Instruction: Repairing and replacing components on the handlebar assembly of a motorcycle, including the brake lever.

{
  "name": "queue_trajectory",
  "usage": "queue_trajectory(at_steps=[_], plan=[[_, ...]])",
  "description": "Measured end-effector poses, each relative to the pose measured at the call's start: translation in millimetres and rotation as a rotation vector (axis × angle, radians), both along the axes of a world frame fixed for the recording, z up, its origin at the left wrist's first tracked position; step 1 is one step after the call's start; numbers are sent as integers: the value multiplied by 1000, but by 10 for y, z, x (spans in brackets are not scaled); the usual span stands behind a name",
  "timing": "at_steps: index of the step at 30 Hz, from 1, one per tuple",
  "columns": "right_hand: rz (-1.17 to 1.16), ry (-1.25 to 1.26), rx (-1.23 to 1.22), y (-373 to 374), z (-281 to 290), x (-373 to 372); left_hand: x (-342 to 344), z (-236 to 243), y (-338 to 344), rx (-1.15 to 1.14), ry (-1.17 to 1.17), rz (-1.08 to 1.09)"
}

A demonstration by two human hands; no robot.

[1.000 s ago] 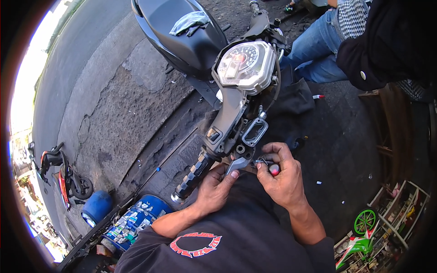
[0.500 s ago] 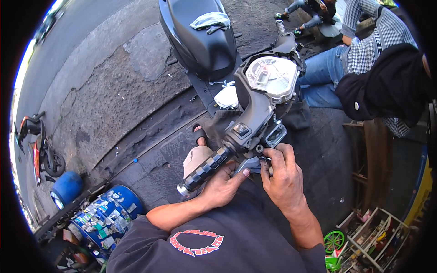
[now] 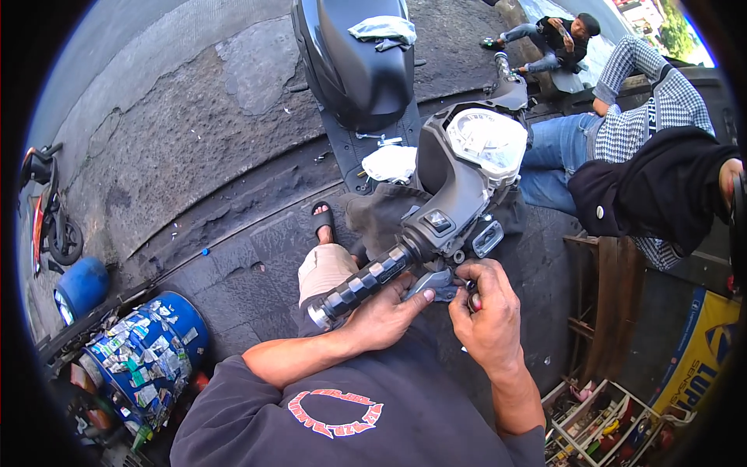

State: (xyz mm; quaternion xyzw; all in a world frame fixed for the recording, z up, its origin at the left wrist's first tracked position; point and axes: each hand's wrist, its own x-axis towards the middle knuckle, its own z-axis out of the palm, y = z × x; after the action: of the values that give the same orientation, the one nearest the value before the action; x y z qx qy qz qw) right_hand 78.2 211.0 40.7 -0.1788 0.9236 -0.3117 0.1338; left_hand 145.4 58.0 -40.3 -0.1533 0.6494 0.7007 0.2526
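A scooter handlebar with a black ribbed grip [image 3: 366,285] stretches across in front of me. Beneath the grip, my left hand [image 3: 380,317] is closed on a grey metal brake lever [image 3: 429,282], thumb pressed along it. My right hand [image 3: 492,315] is pinched at the lever's inner end, around a small dark piece with a red part [image 3: 475,302]; the fingers hide most of it, so its kind is unclear. Just above the right fingers sits a grey metal housing with a rectangular frame [image 3: 489,239]. The clear-covered instrument cluster [image 3: 487,142] is farther up the handlebar.
Beyond lies the black scooter seat [image 3: 362,70] with a cloth [image 3: 383,31] on it. A person in a checked top [image 3: 650,113] is close on the right; another person [image 3: 564,39] sits farther back. A blue drum [image 3: 148,350] stands left, a parts rack [image 3: 607,424] lower right.
My view has turned slightly, shifting the scene. The right fingers have curled in more, and a red part now shows between them. My left hand stays on the brake lever.
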Motion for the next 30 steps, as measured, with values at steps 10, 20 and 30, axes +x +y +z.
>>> queue_trajectory(at_steps=[10, 20, 30], plan=[[-117, -30, -51, 97, -25, 72, 21, -45, 34, 48, 84, 67], [-57, 154, -79, 145, -64, 16, 23, -86, 5, 66, -18, -70], [-184, 305, -85, 193, 249, 33, 12, -35, 17, 15, 9, 7]])
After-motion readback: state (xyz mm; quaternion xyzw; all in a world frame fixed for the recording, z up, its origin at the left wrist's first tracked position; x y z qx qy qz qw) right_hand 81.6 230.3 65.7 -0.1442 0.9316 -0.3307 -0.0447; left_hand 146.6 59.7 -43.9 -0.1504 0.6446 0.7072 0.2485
